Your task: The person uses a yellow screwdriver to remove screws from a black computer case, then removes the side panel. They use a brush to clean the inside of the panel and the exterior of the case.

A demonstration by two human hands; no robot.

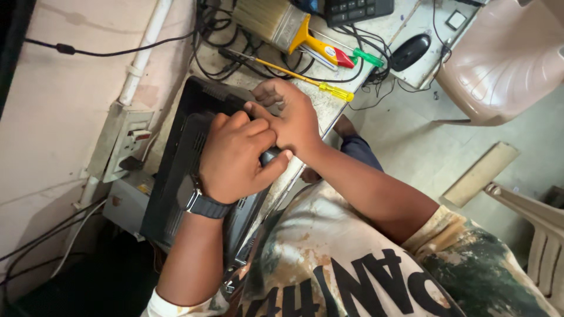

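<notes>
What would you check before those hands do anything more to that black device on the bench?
1. Left hand grips the black device: ok.
2. Right hand presses on it beside the left: ok.
3. Tool under the left fingers: cannot tell, hidden.
4. Yellow screwdriver within reach on the bench: ok.
5. Paintbrush lies apart from the hands: ok.
6. Loose cables crowd the bench behind the device: not ok.

Dark wristwatch (202, 203) on left wrist; stained cream-green printed T-shirt (352, 264); blue trousers (359, 151).
</notes>
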